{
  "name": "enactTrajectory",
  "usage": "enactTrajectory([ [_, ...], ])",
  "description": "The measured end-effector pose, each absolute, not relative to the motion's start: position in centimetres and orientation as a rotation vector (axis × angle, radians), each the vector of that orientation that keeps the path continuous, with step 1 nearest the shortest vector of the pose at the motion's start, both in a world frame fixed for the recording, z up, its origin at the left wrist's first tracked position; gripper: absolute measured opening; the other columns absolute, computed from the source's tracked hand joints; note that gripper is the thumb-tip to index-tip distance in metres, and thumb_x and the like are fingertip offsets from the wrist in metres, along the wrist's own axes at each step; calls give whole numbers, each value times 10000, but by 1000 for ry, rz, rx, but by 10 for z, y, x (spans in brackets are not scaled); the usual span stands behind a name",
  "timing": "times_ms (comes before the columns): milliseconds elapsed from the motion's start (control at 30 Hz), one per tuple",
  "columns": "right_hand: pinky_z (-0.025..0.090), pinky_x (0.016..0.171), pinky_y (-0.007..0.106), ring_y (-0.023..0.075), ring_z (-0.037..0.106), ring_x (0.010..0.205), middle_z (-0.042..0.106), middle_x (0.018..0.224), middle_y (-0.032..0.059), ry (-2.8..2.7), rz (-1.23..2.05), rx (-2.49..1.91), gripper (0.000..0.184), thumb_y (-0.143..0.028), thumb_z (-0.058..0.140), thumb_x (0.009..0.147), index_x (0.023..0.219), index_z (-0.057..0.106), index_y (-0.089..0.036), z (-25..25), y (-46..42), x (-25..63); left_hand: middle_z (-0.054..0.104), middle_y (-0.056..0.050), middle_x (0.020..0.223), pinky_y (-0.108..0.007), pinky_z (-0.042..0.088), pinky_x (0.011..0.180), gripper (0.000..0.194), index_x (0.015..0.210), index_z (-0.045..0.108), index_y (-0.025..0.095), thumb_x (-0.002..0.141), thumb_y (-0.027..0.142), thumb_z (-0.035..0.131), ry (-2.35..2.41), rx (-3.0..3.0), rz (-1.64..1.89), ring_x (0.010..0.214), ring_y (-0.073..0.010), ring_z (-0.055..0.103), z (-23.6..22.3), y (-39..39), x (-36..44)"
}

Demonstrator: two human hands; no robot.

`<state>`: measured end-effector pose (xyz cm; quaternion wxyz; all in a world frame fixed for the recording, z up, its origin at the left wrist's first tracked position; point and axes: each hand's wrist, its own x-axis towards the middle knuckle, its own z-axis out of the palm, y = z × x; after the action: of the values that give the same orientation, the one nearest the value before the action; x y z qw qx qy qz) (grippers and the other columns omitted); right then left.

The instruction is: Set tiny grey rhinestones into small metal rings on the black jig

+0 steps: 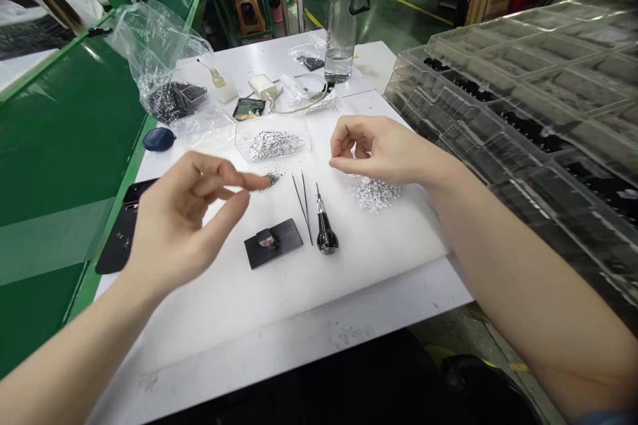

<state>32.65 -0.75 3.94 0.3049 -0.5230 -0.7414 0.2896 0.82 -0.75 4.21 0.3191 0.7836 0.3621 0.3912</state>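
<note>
My left hand [182,219] hovers over the left part of the white work surface, its index finger and thumb stretched out and slightly apart, holding nothing visible. By its index fingertip is a small pile of tiny dark screws or similar bits [272,178]. My right hand [381,149] hangs above a heap of small white parts [376,194]. Its fingers are curled, but a gap shows between thumb and index finger, with nothing seen there. Between the hands lie tweezers [305,209], a black-handled screwdriver [327,236] and a black rectangular plate [273,244] with a small piece on it.
Behind the hands stand a clear tray [239,149] of white parts, a plastic bag [154,46] of black parts and a water bottle [340,26]. Stacked compartment boxes [538,46] line the right. At left are a dark blue oval object [159,139] and a black tray [112,242].
</note>
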Motion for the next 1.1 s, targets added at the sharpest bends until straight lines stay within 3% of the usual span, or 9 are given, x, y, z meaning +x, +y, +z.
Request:
enactTrajectory([
  [67,512,712,356,175,649,783,790,950,24,-1901,837,-1279,148,-286,823,883,854,684,-243,40,-12,317,758,9,925,-357,653,802,137,975,638,279,1090,213,675,843,2036,1060,902,-195,827,29,-23,-2],
  [167,549,712,346,173,671,776,784,838,2,-1822,910,-1097,140,-294,873,865,809,753,-246,35,-17,300,668,5,903,-373,636,753,140,944,653,269,1075,221,668,782,2028,1079,778,-175,776,13,-29,-12],
  [233,558,686,327,163,707,786,808,850,2,-1804,938,-936,77,-235,848,889,833,795,-238,27,-21,287,719,-14,951,-398,635,809,74,999,688,261,1014,238,757,796,2028,1059,884,-219,794,8,-27,-15],
  [367,559,621,285,138,766,789,843,890,-23,-1760,972,-707,170,-136,813,929,1069,833,-231,12,-30,264,833,-61,1143,-391,626,878,341,1197,745,246,895,265,902,803,2107,889,1103,-276,797,4,-22,-15],
  [600,724,803,280,147,858,891,896,983,-45,-1869,644,-745,253,-66,730,995,1046,875,-268,7,-47,243,872,-21,1148,-262,660,903,261,1245,839,263,987,221,856,737,2186,844,982,-176,827,-2,-26,-12],
  [700,739,981,310,195,876,1108,908,1143,6,-1928,591,-676,215,-99,750,1014,1094,874,-255,2,-48,240,882,-16,1133,-240,648,892,219,1240,835,235,1025,205,810,765,2179,839,964,-167,829,-1,-27,-12],
  [800,724,1030,316,202,861,1165,888,1258,54,-2004,562,-665,214,-104,743,1028,1086,883,-255,-2,-47,239,879,-11,1156,-222,628,898,198,1243,832,221,1050,214,787,786,2173,799,992,-156,824,0,-28,-12],
  [933,711,995,326,189,852,1113,887,1225,57,-2009,548,-734,191,-86,752,1018,1062,865,-234,-1,-50,235,878,-1,1137,-213,609,889,188,1236,841,214,1060,224,777,788,2168,787,987,-138,815,0,-28,-11],
  [1100,628,799,348,181,783,994,829,1106,11,-1951,692,-858,276,-7,739,928,1086,759,-232,3,-57,226,877,-17,1113,-337,660,954,191,1190,868,268,1000,272,846,685,2072,785,1041,-216,817,-2,-27,-11],
])
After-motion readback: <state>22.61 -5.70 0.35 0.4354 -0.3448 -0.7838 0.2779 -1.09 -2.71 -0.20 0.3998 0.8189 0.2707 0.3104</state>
